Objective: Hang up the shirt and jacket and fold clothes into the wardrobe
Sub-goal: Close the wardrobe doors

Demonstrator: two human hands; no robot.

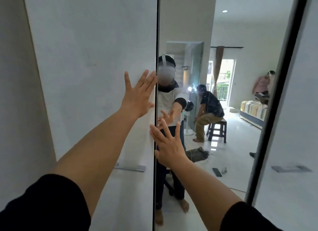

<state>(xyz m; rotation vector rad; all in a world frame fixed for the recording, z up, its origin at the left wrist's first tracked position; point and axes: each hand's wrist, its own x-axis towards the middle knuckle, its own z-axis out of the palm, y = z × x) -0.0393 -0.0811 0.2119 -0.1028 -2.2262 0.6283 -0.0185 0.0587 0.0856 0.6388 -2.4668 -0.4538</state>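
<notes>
Wardrobe (89, 58) doors stood shut directly under both grips, the left hand (137, 96) flat and spread on the white door, the right hand (169, 144) flat on the mirrored door (215, 32), holding nothing; pressing evenly near the seam looked wisest.
</notes>
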